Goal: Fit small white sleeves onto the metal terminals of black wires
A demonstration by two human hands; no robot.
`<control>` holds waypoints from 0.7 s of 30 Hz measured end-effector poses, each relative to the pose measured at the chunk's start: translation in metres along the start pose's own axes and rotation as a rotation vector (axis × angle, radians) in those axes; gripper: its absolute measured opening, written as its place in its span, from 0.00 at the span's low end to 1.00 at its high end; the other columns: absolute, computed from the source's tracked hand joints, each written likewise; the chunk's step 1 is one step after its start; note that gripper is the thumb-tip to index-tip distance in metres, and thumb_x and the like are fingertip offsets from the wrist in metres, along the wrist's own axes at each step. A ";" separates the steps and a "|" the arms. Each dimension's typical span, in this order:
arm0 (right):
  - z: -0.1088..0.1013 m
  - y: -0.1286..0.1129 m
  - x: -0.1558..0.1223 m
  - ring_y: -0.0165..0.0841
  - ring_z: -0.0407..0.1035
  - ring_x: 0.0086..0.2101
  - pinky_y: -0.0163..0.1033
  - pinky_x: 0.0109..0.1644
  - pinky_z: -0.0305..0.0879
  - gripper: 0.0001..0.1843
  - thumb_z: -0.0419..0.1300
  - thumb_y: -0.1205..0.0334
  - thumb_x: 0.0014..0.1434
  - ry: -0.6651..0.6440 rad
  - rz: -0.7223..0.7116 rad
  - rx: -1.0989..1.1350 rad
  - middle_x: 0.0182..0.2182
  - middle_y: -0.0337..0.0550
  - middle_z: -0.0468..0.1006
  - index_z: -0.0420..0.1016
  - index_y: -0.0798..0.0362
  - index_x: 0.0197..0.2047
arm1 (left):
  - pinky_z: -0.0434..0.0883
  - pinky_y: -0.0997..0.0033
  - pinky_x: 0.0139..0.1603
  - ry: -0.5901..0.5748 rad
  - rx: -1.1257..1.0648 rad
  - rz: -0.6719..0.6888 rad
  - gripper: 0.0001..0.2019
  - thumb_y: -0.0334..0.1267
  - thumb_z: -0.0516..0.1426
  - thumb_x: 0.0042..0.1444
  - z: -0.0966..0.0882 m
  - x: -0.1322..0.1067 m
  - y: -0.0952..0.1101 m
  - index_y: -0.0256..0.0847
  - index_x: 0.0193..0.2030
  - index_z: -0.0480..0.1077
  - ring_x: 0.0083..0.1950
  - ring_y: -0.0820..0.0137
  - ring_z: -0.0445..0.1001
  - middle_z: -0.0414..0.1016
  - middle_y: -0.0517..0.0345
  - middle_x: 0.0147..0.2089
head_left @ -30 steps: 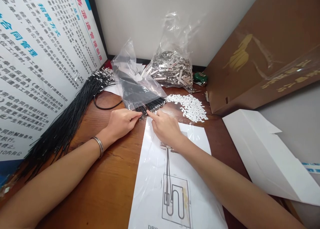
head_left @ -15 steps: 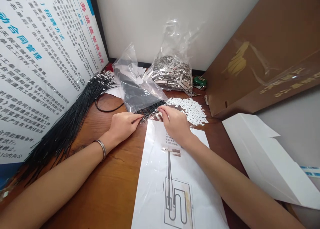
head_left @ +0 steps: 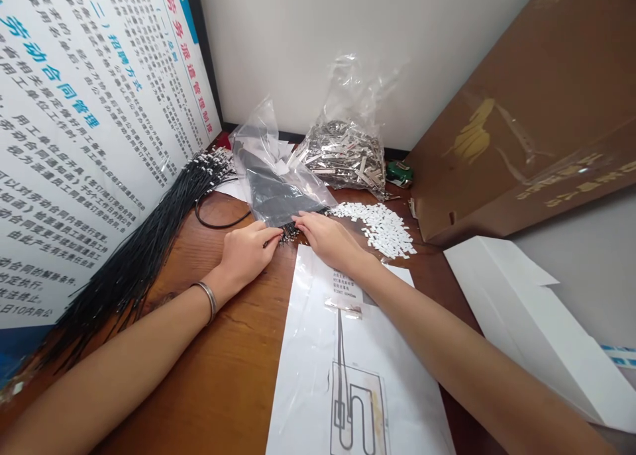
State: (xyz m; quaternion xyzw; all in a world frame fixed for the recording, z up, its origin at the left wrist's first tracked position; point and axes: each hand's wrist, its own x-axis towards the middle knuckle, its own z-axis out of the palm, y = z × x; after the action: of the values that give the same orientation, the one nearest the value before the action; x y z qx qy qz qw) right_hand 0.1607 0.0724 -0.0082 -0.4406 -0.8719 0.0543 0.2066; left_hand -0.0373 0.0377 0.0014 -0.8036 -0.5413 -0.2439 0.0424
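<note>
Wires [head_left: 289, 233] partly behind right hand [head_left: 328, 241]

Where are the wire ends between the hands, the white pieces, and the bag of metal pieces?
Wire ends [head_left: 287, 234]: head view, on the cluster's exposed tips.
White pieces [head_left: 390, 230]: head view, middle of the pile.
Bag of metal pieces [head_left: 348, 155]: head view, its filled lower part.

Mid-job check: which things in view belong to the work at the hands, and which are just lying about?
Seemingly in the job:
Black wire ends at the left hand and right hand
Clear bag over those wires
Loose white pieces
White-tipped black wire bundle
Printed drawing

Probably just lying about:
Brown box
Green object
Perhaps the bagged metal pieces, untouched
</note>
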 end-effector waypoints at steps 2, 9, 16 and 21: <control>-0.002 -0.004 0.005 0.40 0.71 0.50 0.44 0.53 0.66 0.15 0.45 0.66 0.69 -0.032 0.054 0.004 0.49 0.52 0.78 0.73 0.57 0.47 | 0.59 0.70 0.26 0.014 0.024 0.018 0.11 0.41 0.55 0.60 0.001 0.001 -0.003 0.48 0.41 0.80 0.30 0.70 0.74 0.78 0.57 0.32; 0.004 -0.006 0.013 0.38 0.72 0.46 0.40 0.50 0.63 0.14 0.45 0.65 0.69 -0.014 0.135 0.021 0.46 0.48 0.79 0.72 0.55 0.46 | 0.58 0.71 0.26 0.029 0.014 0.142 0.13 0.39 0.52 0.63 -0.001 0.002 -0.005 0.44 0.38 0.79 0.30 0.71 0.72 0.77 0.56 0.31; 0.011 0.000 0.012 0.38 0.71 0.45 0.40 0.49 0.63 0.15 0.45 0.66 0.69 0.021 0.122 0.045 0.46 0.48 0.79 0.72 0.55 0.46 | 0.64 0.72 0.32 0.023 -0.263 0.430 0.12 0.35 0.52 0.61 -0.014 -0.014 0.034 0.44 0.34 0.78 0.29 0.72 0.70 0.79 0.54 0.35; 0.011 0.000 0.011 0.37 0.71 0.44 0.40 0.50 0.62 0.15 0.44 0.66 0.69 0.044 0.087 0.050 0.46 0.47 0.79 0.72 0.55 0.45 | 0.63 0.69 0.24 -0.078 -0.473 0.480 0.07 0.36 0.58 0.57 -0.059 -0.015 0.062 0.49 0.34 0.79 0.21 0.73 0.66 0.82 0.57 0.35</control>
State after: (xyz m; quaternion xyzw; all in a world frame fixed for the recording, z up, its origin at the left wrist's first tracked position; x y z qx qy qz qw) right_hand 0.1502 0.0821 -0.0143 -0.4737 -0.8457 0.0751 0.2342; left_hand -0.0068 -0.0198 0.0587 -0.9044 -0.2663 -0.3148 -0.1095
